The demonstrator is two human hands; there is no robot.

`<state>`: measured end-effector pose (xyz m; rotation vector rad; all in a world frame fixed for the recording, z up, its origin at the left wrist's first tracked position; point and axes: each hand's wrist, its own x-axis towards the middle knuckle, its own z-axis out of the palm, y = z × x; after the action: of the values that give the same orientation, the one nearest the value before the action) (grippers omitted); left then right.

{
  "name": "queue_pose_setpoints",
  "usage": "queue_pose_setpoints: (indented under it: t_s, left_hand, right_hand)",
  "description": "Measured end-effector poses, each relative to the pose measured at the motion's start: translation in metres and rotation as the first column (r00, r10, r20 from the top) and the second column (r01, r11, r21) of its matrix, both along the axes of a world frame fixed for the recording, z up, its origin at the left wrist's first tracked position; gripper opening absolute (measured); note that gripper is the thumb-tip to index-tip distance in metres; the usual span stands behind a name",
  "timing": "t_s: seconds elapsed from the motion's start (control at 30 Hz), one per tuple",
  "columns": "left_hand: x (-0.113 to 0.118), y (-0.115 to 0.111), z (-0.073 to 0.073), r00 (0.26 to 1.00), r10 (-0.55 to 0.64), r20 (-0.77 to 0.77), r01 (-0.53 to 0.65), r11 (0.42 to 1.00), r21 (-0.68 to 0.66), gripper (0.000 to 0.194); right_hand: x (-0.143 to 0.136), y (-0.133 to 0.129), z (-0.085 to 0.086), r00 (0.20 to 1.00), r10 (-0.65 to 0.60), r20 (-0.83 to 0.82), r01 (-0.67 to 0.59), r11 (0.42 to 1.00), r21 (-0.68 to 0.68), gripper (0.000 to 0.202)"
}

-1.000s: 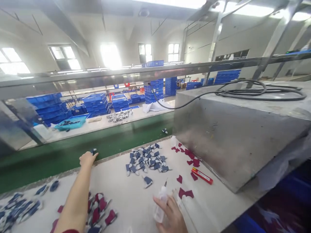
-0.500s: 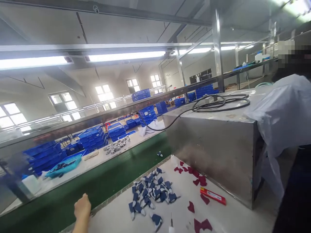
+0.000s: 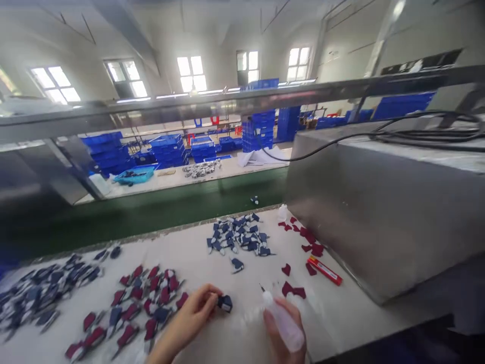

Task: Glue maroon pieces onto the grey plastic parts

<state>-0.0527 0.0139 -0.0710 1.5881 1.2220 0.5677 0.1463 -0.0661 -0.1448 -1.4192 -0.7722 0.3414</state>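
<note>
Near the front of the white table, my left hand (image 3: 197,309) pinches a small dark blue piece (image 3: 226,303) between thumb and fingertips. To its right, my right hand (image 3: 290,311) is wrapped round a translucent squeeze bottle (image 3: 282,323). The bottle's thin dark nozzle points up and left, apart from the blue piece. Behind both hands lies a heap of blue-and-white pieces (image 3: 242,235), with one such piece (image 3: 237,264) lying closer to me. A group of maroon and blue pieces (image 3: 146,298) spreads out left of my left hand.
More dark blue pieces (image 3: 49,283) lie far left. On the right are flat maroon cutouts (image 3: 293,290), a red box (image 3: 325,270) and a large metal housing (image 3: 386,217). A green conveyor belt (image 3: 182,202) runs behind the table. Beyond it stand blue crates (image 3: 168,149).
The view has levelled and swung left and down. My left hand has come from beside the belt to the table and now holds a blue piece. My right hand with the bottle has come into view.
</note>
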Motion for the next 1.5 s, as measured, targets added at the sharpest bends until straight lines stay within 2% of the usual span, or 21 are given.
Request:
queue_pose_setpoints:
  t_s: [0.1,0.2,0.4,0.6,0.8,1.5]
  left_hand:
    - [0.024,-0.043,-0.012,0.988,0.149,-0.044,-0.142,0.982,0.125,0.018]
    - [0.036,-0.057,-0.022,0.965,0.246,-0.086,-0.220,0.947,0.235,0.017]
    - [0.039,-0.059,-0.032,0.949,0.305,-0.076,-0.273,0.921,0.278,0.019]
    - [0.038,-0.061,-0.038,0.948,0.315,-0.052,-0.286,0.910,0.301,0.020]
    - [0.037,-0.060,-0.040,0.952,0.304,-0.042,-0.279,0.913,0.297,0.020]
    - [0.037,-0.062,-0.041,0.949,0.311,-0.052,-0.276,0.900,0.336,0.018]
  right_hand:
    - [0.007,0.001,0.012,0.990,0.114,-0.087,-0.118,0.992,-0.047,0.049]
    - [0.009,0.003,0.022,0.969,0.237,-0.070,-0.242,0.968,-0.069,0.046]
    - [0.006,0.000,0.032,0.955,0.296,0.012,-0.295,0.954,-0.050,0.033]
    - [0.009,0.004,0.029,0.918,0.373,0.137,-0.367,0.928,-0.066,0.029]
    - [0.010,0.006,0.028,0.903,0.389,0.182,-0.379,0.921,-0.088,0.027]
    - [0.011,-0.002,0.029,0.953,0.301,0.024,-0.298,0.950,-0.099,0.034]
